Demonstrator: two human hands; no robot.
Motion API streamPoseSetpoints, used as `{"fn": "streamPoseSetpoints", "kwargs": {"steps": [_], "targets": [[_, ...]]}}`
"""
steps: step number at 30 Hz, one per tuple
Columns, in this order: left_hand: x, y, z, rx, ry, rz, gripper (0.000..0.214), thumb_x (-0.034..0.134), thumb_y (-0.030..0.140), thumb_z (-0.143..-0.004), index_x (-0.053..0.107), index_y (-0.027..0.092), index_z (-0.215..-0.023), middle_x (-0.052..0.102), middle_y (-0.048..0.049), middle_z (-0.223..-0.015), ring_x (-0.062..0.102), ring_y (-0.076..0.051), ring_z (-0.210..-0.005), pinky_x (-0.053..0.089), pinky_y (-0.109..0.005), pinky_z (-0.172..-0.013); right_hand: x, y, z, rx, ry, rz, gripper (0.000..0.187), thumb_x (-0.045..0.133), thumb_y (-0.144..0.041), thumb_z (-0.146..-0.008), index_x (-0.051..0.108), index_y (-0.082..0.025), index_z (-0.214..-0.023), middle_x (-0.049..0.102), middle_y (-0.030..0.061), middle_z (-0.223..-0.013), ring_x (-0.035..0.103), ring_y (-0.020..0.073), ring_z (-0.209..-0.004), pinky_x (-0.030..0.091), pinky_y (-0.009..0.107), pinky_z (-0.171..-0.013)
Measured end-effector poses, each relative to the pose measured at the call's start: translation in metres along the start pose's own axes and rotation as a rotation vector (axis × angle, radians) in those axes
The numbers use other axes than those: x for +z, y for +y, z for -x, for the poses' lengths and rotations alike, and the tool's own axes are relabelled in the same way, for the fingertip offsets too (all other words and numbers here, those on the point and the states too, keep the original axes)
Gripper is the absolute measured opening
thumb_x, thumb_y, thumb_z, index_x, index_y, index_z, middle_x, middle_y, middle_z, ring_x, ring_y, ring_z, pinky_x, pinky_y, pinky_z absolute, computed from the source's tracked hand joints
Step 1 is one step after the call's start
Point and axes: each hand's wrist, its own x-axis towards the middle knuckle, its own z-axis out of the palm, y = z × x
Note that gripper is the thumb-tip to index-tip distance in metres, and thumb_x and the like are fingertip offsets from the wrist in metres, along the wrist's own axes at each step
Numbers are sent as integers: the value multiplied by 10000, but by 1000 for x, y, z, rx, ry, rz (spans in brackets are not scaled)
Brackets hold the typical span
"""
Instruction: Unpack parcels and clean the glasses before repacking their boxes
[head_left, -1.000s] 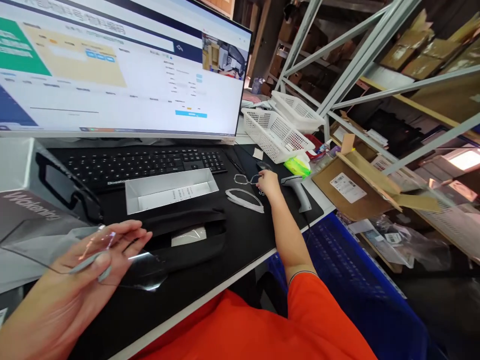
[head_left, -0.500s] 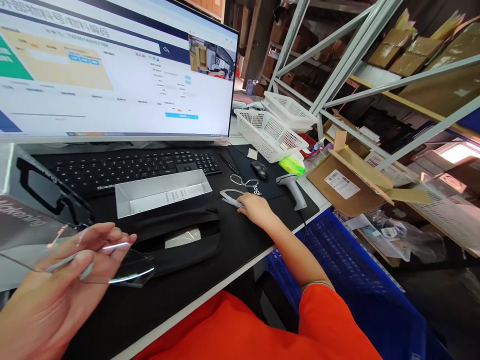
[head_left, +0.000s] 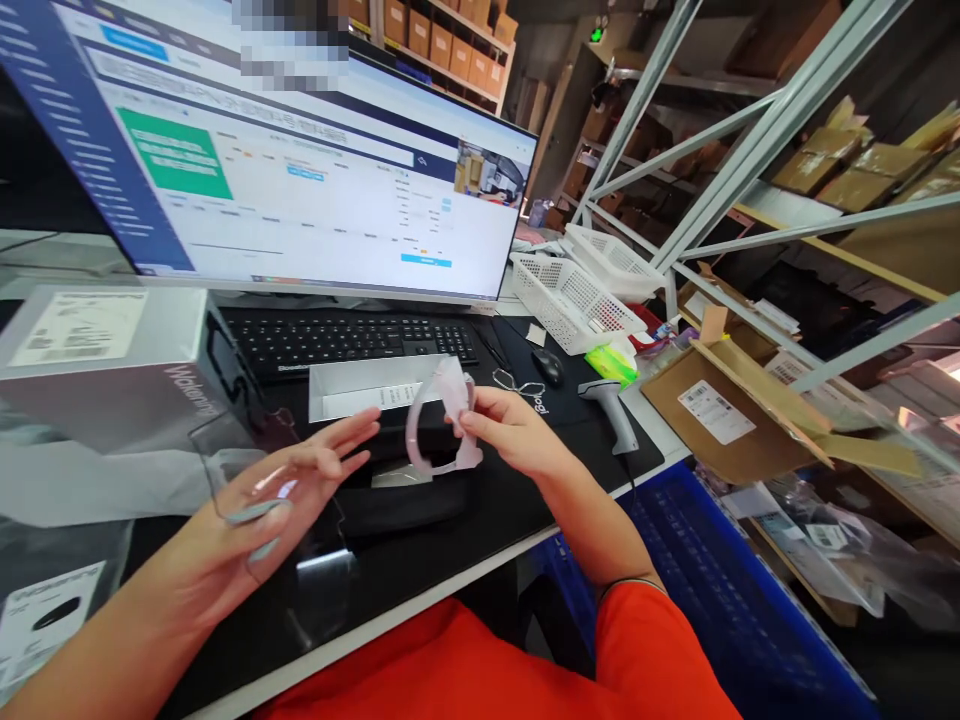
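My right hand (head_left: pixel 510 430) is closed on a pale pink curved plastic frame piece (head_left: pixel 442 420), lifted above the black desk mat (head_left: pixel 450 540). My left hand (head_left: pixel 277 500) has its fingers partly stretched and holds a clear plastic lens sheet (head_left: pixel 225 450) between thumb and fingers. Below both hands lies a black soft pouch (head_left: pixel 405 500) with a white card in it. Behind it sits a shallow silver tray (head_left: pixel 367 385) in front of the black keyboard (head_left: pixel 352 340). A thin wire glasses frame (head_left: pixel 517 383) rests on the mat by the mouse (head_left: pixel 551 367).
A wide monitor (head_left: pixel 300 190) stands behind the keyboard. A grey product box (head_left: pixel 112 360) sits at left. A barcode scanner (head_left: pixel 611 410), white baskets (head_left: pixel 577 295) and an open cardboard box (head_left: pixel 742 420) lie at right, under metal shelving. A blue crate (head_left: pixel 675 560) stands below the desk edge.
My right hand picked the curved frame piece off the mat and brought it left and up toward my left hand. The view has shifted upward and left.
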Motion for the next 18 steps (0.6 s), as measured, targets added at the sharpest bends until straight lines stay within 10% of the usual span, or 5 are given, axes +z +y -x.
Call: {"fn": "streamPoseSetpoints", "kwargs": {"steps": [7, 18], "targets": [[5, 10, 9, 158, -130, 116, 427, 987, 539, -664, 800, 225, -885, 766, -77, -957, 748, -227, -928, 659, -408, -1050, 67, 1, -46, 302, -149, -419, 403, 927, -467, -828, 692, -175, -977, 710, -25, -768, 629, 99, -650, 500, 204, -637], [-3, 15, 13, 114, -163, 222, 389, 959, 480, -714, 772, 206, -918, 644, -30, -871, 657, -145, -788, 717, -359, -889, 42, 0, -47, 186, -407, -813, 647, 956, -398, -795, 593, -243, -1308, 600, -98, -665, 540, 123, -600, 530, 296, -721]]}}
